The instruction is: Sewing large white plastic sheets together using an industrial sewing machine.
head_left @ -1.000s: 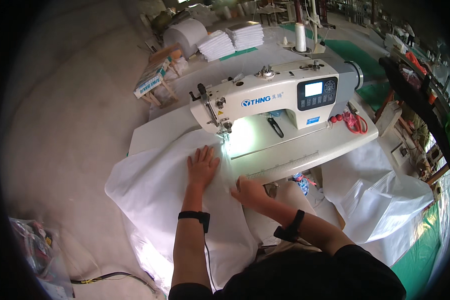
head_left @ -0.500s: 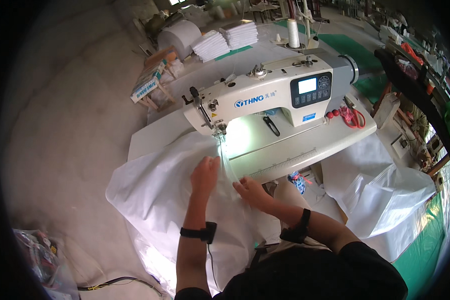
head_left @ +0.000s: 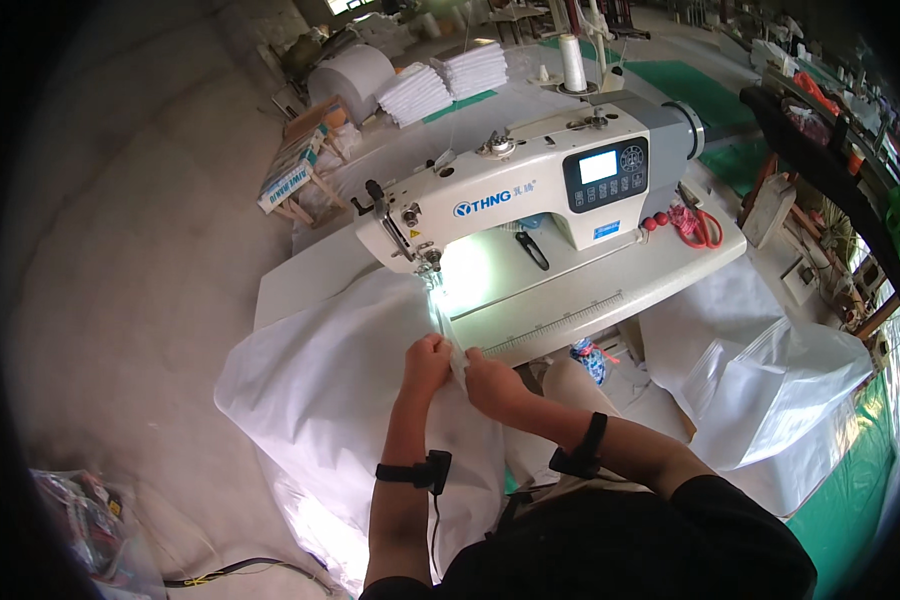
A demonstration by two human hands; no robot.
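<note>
A white sewing machine [head_left: 510, 190] stands in front of me, its lit needle area at the left end of the arm. White sheet material [head_left: 320, 370] runs from under the presser foot toward me and drapes off the left front of the table. Just below the needle, my left hand [head_left: 428, 362] is closed on the edge of this sheet. My right hand [head_left: 492, 385] also grips the sheet's edge, close beside the left. The folded edge stretches up from both hands to the presser foot. Finger details are partly hidden.
Black thread snips [head_left: 532, 250] lie on the machine bed, and red-handled scissors [head_left: 708, 230] at its right end. A thread cone [head_left: 572, 65] stands behind. More white sheet [head_left: 760, 390] hangs at the right. Stacked white sheets [head_left: 415, 95] and a big roll [head_left: 352, 80] lie farther back.
Both hands have come closer together on the sheet's edge; the left shifted right and lower, the right moved slightly left. The view has shifted a little.
</note>
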